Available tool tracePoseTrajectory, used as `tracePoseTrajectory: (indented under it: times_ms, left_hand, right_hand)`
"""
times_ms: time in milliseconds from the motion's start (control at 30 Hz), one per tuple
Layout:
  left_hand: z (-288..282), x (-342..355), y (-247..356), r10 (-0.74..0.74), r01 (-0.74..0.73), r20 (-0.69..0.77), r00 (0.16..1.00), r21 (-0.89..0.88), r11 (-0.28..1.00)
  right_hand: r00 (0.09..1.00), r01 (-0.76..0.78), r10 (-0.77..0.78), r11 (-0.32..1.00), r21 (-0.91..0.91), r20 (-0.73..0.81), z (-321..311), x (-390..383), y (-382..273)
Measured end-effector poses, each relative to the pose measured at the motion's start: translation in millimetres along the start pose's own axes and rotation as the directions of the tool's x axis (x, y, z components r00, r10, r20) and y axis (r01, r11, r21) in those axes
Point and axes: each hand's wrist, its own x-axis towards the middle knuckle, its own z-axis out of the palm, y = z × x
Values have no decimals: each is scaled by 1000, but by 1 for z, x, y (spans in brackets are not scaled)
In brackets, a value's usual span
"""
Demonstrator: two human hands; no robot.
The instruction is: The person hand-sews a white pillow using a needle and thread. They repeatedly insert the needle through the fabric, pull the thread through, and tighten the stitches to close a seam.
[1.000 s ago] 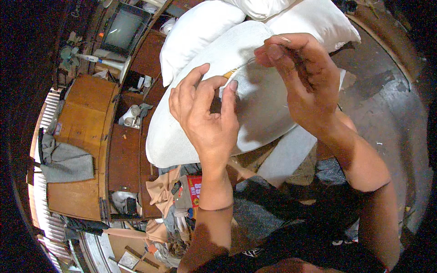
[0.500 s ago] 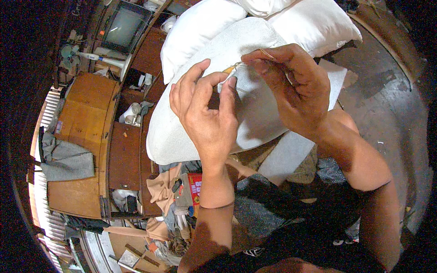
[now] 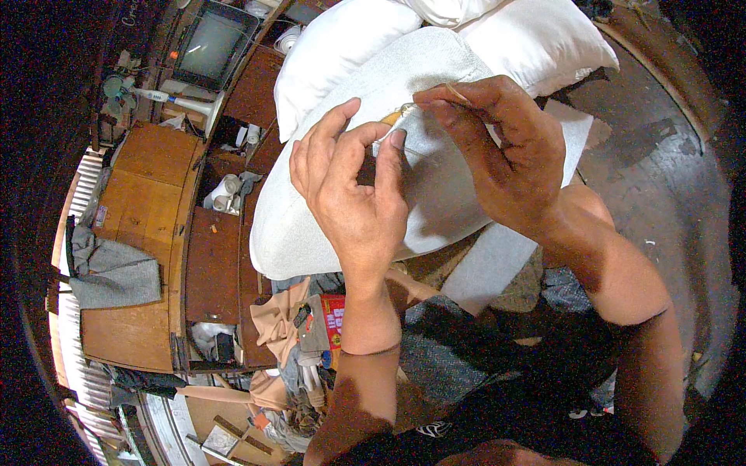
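Observation:
A large pale grey, fabric-covered pillow (image 3: pixel 291 229) lies before me. Above it, my left hand (image 3: pixel 353 194) is closed in a pinch of thumb and index finger on a small fold of its whitish fabric (image 3: pixel 382 141). A yellow-orange bit (image 3: pixel 393 118) shows beside that fold; its kind is unclear. To the right, the fingertips of my right hand (image 3: pixel 509 147) pinch a thin pale thread (image 3: pixel 457 93), which loops over the fingers. Whether a needle is also between them is too small to tell. The two hands' fingertips are close but apart.
White pillows (image 3: pixel 342 58) are piled behind the grey one. On the left stands a wooden cabinet (image 3: pixel 140 225) with a grey cloth (image 3: pixel 116 272) over it and a screen (image 3: pixel 214 46) beyond. Clothes and a red package (image 3: pixel 332 320) lie near my left forearm. Dark floor (image 3: pixel 660 179) stretches to the right.
Both hands keep nearly the same pose and pinch. Only very slight shifts of the fingers show; the pillow stays in place.

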Motion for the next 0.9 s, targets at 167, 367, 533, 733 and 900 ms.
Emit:
tracePoseTrajectory:
  times_ms: [167, 367, 533, 733, 900]
  left_hand:
    - [1, -1, 0, 3, -3, -6, 1000, -1, 1000]
    - [2, 0, 0, 13, -13, -8, 1000, 5, 1000]
    - [2, -1, 0, 9, -10, -6, 1000, -14, 1000]
    - [2, -3, 0, 24, -24, -8, 1000, -9, 1000]
    - [0, -4, 0, 23, -23, -2, 1000, -10, 1000]
  right_hand:
    - [998, -59, 59, 998, -11, -21, 1, 1, -2]
    - [995, -69, 72, 996, 49, -75, 5, 0, 7]
    - [979, -203, 204, 979, 21, -22, 1, -2, 2]
    - [982, -165, 174, 980, -115, 75, -5, -2, -4]
    - [965, -228, 234, 972, -58, 115, -4, -1, 0]
